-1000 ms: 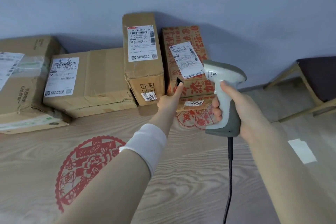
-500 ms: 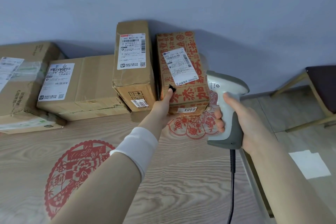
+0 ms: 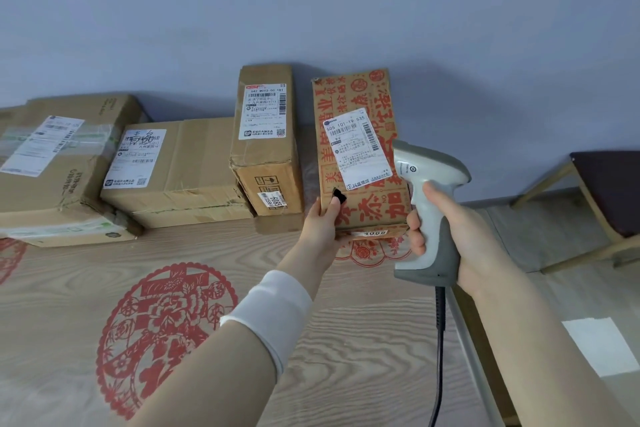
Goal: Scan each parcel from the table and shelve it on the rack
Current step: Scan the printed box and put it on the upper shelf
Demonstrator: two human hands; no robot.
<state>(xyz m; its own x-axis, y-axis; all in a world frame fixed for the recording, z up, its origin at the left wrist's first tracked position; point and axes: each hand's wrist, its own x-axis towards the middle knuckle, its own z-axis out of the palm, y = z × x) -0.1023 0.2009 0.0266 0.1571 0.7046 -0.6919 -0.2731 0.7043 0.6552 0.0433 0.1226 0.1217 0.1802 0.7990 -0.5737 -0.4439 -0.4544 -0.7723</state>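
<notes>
Far edge of the table (image 3: 363,374) — boxes (image 3: 194,163) ranked tight against the wall (image 3: 311,10); passage open only across the near half.

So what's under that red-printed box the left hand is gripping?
A red paper-cut design on the wooden table peeks out below the red-printed box. Most of it is covered by the box and the left hand, so anything else underneath cannot be seen.
</notes>
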